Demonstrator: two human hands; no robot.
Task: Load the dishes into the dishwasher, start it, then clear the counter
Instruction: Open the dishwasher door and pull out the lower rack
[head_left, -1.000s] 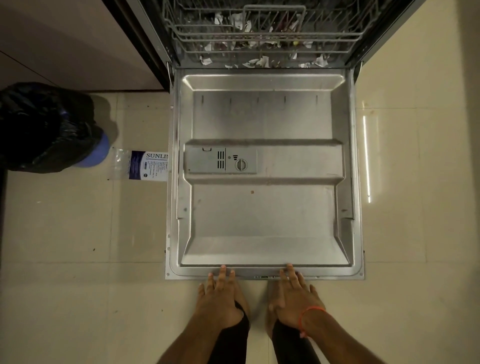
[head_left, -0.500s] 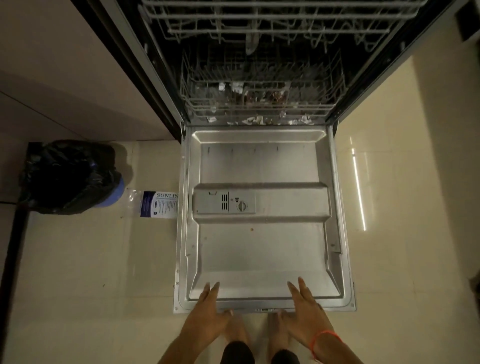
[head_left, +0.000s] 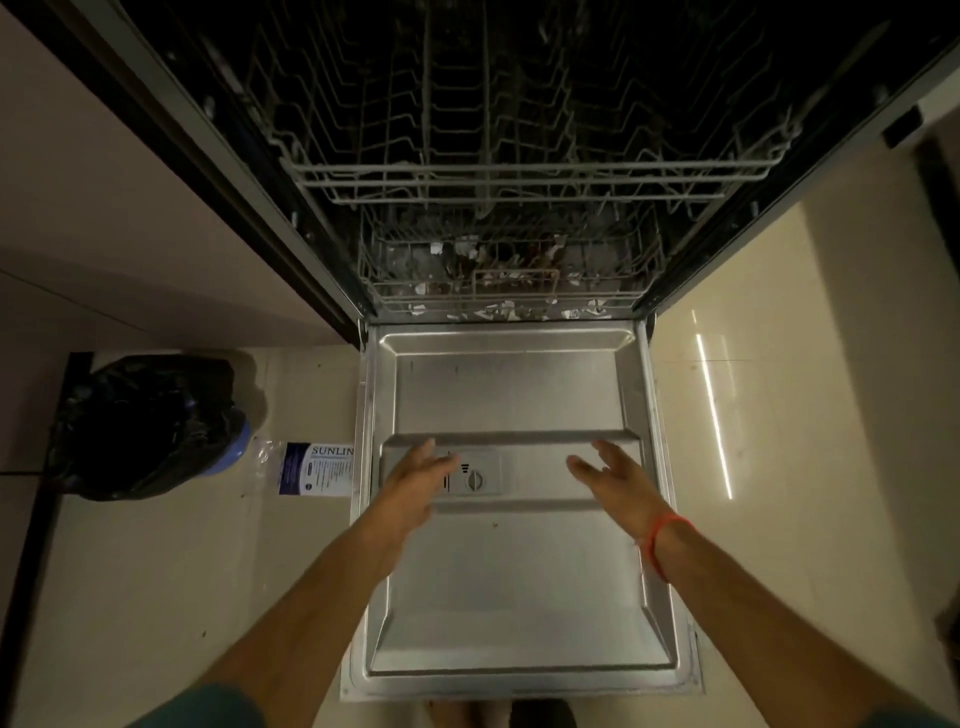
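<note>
With the door (head_left: 511, 587) now lowered flat, both hands, left hand (head_left: 415, 480) and right hand (head_left: 610, 475), have been lifted off its front edge and reached toward the racks (head_left: 511, 176), each grip wide and empty, so loading can be begun.

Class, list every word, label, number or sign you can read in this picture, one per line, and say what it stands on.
"SUNLIN": on the plastic packet lying on the floor, cut off by the dishwasher door.
Small print below it: too small to read.
Marks on the detergent dispenser: symbols only, no readable text.
</note>
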